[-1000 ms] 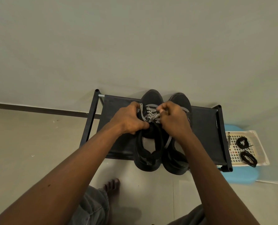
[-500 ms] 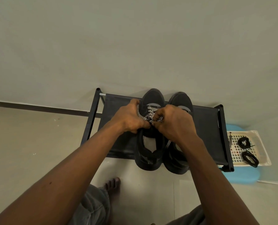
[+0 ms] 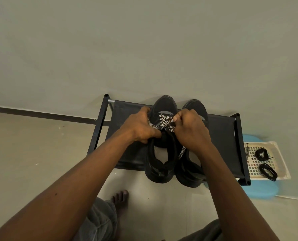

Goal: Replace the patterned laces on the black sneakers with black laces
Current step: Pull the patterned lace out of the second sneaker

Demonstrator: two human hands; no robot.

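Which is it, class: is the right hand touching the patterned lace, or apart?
Touching. In the head view the right hand pinches a strand of the patterned lace between its fingertips.

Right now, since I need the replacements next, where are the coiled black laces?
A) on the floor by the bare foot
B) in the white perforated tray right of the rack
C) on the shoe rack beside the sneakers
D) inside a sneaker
B: both coiled black laces lie on the white perforated tray, right of the shoe rack.
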